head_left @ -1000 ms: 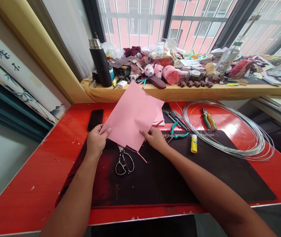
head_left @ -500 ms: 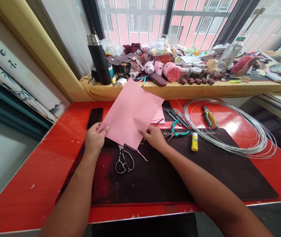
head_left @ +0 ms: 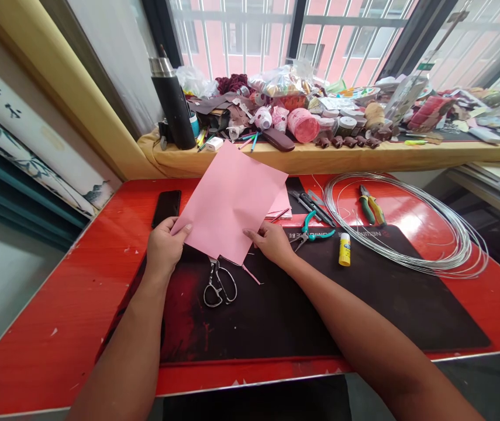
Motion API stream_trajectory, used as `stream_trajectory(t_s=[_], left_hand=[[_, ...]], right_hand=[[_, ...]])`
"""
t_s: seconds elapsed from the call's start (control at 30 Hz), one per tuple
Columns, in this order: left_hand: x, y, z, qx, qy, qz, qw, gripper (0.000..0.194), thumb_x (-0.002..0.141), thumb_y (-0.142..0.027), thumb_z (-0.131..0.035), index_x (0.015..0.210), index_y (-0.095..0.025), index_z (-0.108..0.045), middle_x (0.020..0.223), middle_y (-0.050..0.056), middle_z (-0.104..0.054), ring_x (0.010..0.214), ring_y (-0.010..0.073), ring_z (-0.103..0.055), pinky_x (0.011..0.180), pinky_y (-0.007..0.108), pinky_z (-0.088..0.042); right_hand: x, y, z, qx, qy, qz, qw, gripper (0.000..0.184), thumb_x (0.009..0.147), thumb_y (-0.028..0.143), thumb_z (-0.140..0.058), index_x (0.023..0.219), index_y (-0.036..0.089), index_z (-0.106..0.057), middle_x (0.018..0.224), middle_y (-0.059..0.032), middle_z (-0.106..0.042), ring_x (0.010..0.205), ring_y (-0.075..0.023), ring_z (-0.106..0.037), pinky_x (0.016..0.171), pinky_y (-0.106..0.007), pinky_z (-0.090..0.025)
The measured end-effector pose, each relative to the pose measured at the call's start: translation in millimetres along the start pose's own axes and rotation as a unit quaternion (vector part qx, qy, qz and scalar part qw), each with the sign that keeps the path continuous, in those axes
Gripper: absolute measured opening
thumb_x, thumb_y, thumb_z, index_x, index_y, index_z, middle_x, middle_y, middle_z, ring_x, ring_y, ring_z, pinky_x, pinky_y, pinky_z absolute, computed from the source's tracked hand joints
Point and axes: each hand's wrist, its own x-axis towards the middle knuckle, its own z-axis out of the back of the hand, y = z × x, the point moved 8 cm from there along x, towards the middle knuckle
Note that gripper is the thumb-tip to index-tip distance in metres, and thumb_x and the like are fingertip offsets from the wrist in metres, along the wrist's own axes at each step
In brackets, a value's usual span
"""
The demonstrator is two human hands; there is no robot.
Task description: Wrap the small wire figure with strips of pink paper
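Note:
A sheet of pink paper (head_left: 231, 199) is held up at a slant above the dark mat (head_left: 302, 316). Its lower left corner is pinched between thumb and fingers of my left hand (head_left: 165, 242). My right hand (head_left: 271, 241) grips the lower right edge the same way. Metal scissors (head_left: 220, 286) lie below the sheet, their blades hidden by it. A thin pink twisted strip (head_left: 250, 273) pokes out beside them. More pink paper (head_left: 281, 206) lies partly covered behind the sheet.
Right of my right hand lie teal-handled pliers (head_left: 309, 231), utility knives (head_left: 313, 207) and a yellow glue stick (head_left: 345, 250). Farther right are a wire coil (head_left: 464, 257) and green-yellow pliers (head_left: 372, 206). A phone (head_left: 166, 207) lies left. A black flask (head_left: 173, 105) stands on the cluttered sill.
The whole view has shifted slightly, with things appearing a little farther left and up. Both hands keep the same grip on the pink paper.

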Motion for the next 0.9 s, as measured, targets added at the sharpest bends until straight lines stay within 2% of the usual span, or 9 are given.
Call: stream_trajectory(t_s=[0.4, 0.63, 0.9], left_hand=[[-1.9, -6.2, 4.4, 0.022, -0.006, -0.004, 1.0, 0.033, 0.076, -0.041, -0.075, 0.102, -0.021, -0.077, 0.087, 0.003, -0.077, 0.076, 0.0224, -0.067, 0.065, 0.029, -0.048], [-3.9, -12.1, 6.3, 0.042, -0.003, -0.005, 0.999, 0.029, 0.077, -0.04, -0.074, 0.1, -0.022, -0.077, 0.086, 0.002, -0.077, 0.077, 0.0225, -0.068, 0.066, 0.03, -0.048], [-2.1, -7.8, 6.4, 0.061, 0.006, -0.013, 0.998, 0.031, 0.078, -0.042, -0.074, 0.102, -0.023, -0.077, 0.086, 0.003, -0.077, 0.076, 0.0238, -0.068, 0.066, 0.031, -0.048]], right_hand=[[0.2, 1.1, -1.2, -0.018, 0.002, -0.01, 1.0, 0.036, 0.098, 0.04, -0.066, 0.069, 0.021, -0.059, 0.06, -0.0009, -0.065, 0.058, -0.018, -0.059, 0.058, -0.028, -0.036], [0.2, 0.9, -2.0, -0.022, 0.001, -0.006, 1.0, 0.033, 0.099, 0.041, -0.066, 0.072, 0.021, -0.063, 0.062, -0.001, -0.066, 0.06, -0.0188, -0.06, 0.059, -0.028, -0.037], [0.5, -0.7, -2.2, -0.03, -0.002, -0.005, 1.0, 0.032, 0.099, 0.042, -0.065, 0.075, 0.021, -0.065, 0.062, -0.0012, -0.066, 0.059, -0.0185, -0.058, 0.058, -0.028, -0.036]])
